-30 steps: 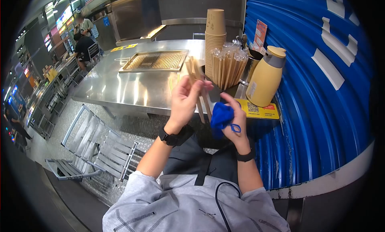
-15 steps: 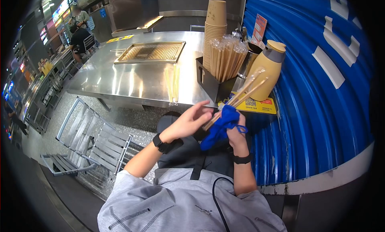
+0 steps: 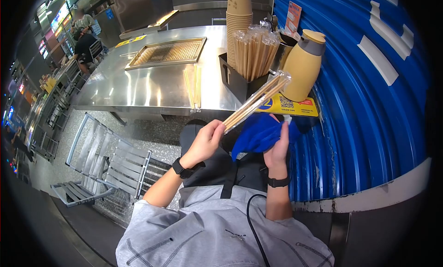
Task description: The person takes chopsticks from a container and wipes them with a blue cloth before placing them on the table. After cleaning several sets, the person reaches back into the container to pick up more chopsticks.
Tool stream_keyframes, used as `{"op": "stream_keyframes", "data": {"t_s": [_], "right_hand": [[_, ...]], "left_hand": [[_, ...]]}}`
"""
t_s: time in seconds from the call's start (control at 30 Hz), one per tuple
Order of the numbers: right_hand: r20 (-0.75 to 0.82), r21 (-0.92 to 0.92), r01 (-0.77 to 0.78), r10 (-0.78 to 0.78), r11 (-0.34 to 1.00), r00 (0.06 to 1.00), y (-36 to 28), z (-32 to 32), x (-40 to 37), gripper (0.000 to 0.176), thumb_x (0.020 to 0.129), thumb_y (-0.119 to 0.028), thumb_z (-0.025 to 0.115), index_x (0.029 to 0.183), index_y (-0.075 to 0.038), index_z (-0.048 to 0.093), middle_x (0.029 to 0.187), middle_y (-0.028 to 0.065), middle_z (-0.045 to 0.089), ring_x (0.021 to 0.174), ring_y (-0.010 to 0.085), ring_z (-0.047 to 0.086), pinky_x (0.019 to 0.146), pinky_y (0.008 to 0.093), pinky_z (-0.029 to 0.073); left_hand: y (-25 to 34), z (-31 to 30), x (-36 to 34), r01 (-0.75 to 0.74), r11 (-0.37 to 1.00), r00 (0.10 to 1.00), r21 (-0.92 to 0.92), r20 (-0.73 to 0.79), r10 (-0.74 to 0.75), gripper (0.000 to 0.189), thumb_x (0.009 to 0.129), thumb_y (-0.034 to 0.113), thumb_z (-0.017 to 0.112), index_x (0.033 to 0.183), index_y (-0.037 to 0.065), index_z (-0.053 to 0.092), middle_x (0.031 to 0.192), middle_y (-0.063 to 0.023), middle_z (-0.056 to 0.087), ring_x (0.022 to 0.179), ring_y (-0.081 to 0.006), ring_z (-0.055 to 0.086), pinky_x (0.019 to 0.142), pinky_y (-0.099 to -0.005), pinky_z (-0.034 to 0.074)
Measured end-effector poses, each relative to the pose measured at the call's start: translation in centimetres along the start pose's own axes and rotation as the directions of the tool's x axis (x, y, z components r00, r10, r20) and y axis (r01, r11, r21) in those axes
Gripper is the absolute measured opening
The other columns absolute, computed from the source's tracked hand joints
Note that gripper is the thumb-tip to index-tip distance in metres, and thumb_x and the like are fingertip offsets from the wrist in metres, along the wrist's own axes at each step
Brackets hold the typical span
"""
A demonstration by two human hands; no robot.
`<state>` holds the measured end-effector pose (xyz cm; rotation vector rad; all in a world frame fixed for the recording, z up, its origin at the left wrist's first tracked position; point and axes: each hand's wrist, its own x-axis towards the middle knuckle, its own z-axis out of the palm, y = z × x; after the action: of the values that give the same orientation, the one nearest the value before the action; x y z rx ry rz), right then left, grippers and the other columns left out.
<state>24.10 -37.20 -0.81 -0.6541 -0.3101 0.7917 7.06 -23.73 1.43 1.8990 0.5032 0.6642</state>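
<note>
My left hand (image 3: 208, 141) grips the lower ends of several wrapped chopsticks (image 3: 258, 101), which slant up to the right in clear plastic. In my right hand (image 3: 278, 145) is a blue cloth (image 3: 256, 132), pinched with the thumb up and hanging over toward the left. The cloth is apart from my left hand. Beyond the chopsticks stands a black holder (image 3: 235, 82) with more wrapped chopsticks (image 3: 256, 52) and a tall stack of paper cups (image 3: 238, 32). Two sets of wrapped chopsticks (image 3: 194, 88) lie on the steel table (image 3: 152, 89).
A yellow jug (image 3: 303, 66) stands right of the holder, beside a yellow sign with a QR code (image 3: 288, 102). A grill grate (image 3: 166, 52) is set in the table. Blue corrugated wall (image 3: 360, 119) borders the right; a folding chair (image 3: 108, 161) stands left. People sit far left.
The chopsticks have passed from my right hand, where the blue cloth was around them, into my left hand. The left fingers have closed on them, and the cloth now hangs looser in my right hand.
</note>
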Motion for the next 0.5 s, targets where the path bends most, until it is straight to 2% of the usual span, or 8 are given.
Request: {"op": "stream_keyframes", "data": {"t_s": [0.07,0.17,0.2,0.23,0.3,0.43,0.47,0.5], "right_hand": [[0.037,0.206,-0.040,0.033,0.978,0.999,-0.4,-0.5,-0.3,0.062,0.099,-0.053,0.032,0.132,-0.003,0.048,0.122,0.0098,0.059,0.111,0.0211,0.056,0.097,0.0337,0.041],[0.159,0.458,-0.104,0.034,0.883,0.987,0.2,-1.1,-0.9,0.068,0.096,-0.058,0.034,0.134,-0.003,0.047,0.128,0.0115,0.056,0.120,0.0266,0.050,0.104,0.0423,0.035],[0.204,0.543,-0.131,0.021,0.829,0.979,0.5,-1.1,-1.1,0.070,0.095,-0.060,0.035,0.134,-0.002,0.047,0.131,0.0124,0.055,0.124,0.0284,0.048,0.107,0.0452,0.033],[0.185,0.539,-0.130,0.034,0.832,0.982,0.7,-1.0,-1.2,0.070,0.095,-0.060,0.035,0.133,-0.003,0.048,0.130,0.0122,0.055,0.123,0.0285,0.048,0.107,0.0457,0.033],[0.147,0.531,-0.132,0.062,0.837,0.987,0.5,1.1,-2.1,0.070,0.095,-0.061,0.036,0.131,-0.003,0.049,0.129,0.0116,0.056,0.123,0.0285,0.048,0.106,0.0467,0.033],[0.149,0.372,-0.131,0.080,0.919,0.986,2.5,0.6,-1.7,0.050,0.096,-0.046,0.046,0.126,-0.006,0.052,0.125,0.0075,0.059,0.113,0.0223,0.056,0.101,0.0402,0.041],[0.072,0.284,-0.120,0.103,0.951,0.992,3.2,1.2,-2.0,0.041,0.098,-0.037,0.047,0.123,-0.006,0.054,0.117,0.0057,0.062,0.108,0.0198,0.059,0.098,0.0370,0.043],[0.006,0.230,-0.114,0.116,0.967,0.993,4.1,1.8,-2.2,0.024,0.095,-0.022,0.059,0.115,-0.010,0.058,0.102,-0.0011,0.063,0.091,0.0089,0.061,0.081,0.0257,0.047]], "left_hand": [[-0.3,-0.1,-0.3,0.051,0.997,0.998,-0.054,0.029,-0.050,0.022,0.101,0.020,0.047,0.093,0.002,0.055,0.070,0.0053,0.046,0.063,-0.0029,0.038,0.055,-0.0202,0.033],[-0.5,0.8,-1.0,0.046,0.998,0.993,-0.036,0.113,-0.042,0.021,0.101,0.020,0.048,0.092,0.002,0.056,0.070,0.0058,0.045,0.063,-0.0028,0.037,0.054,-0.0206,0.033],[-0.5,1.2,-1.2,0.021,0.999,0.992,0.029,0.126,-0.025,0.021,0.100,0.019,0.050,0.091,0.001,0.056,0.069,0.0050,0.044,0.063,-0.0031,0.037,0.054,-0.0216,0.033],[-0.1,1.5,-1.4,0.025,0.994,0.992,0.106,0.122,-0.038,0.022,0.099,0.019,0.051,0.090,0.000,0.056,0.067,0.0035,0.043,0.063,-0.0043,0.038,0.054,-0.0234,0.034],[-0.3,2.3,-1.7,0.001,0.996,0.997,0.089,0.079,-0.008,0.021,0.099,0.018,0.052,0.090,0.000,0.056,0.065,0.0006,0.046,0.062,-0.0061,0.040,0.054,-0.0252,0.036],[0.4,2.7,-2.0,-0.069,0.986,0.998,0.153,0.018,0.067,0.018,0.097,0.017,0.053,0.092,0.000,0.057,0.064,-0.0082,0.052,0.057,-0.0150,0.049,0.053,-0.0307,0.040],[0.2,3.0,-2.1,-0.103,0.978,0.995,0.182,0.015,0.102,0.017,0.097,0.017,0.053,0.091,0.001,0.057,0.064,-0.0110,0.053,0.056,-0.0193,0.052,0.053,-0.0327,0.041],[0.0,3.3,-2.1,-0.138,0.968,0.990,0.211,0.012,0.139,0.017,0.096,0.017,0.054,0.091,0.001,0.057,0.064,-0.0138,0.055,0.054,-0.0236,0.055,0.053,-0.0347,0.042]]}}
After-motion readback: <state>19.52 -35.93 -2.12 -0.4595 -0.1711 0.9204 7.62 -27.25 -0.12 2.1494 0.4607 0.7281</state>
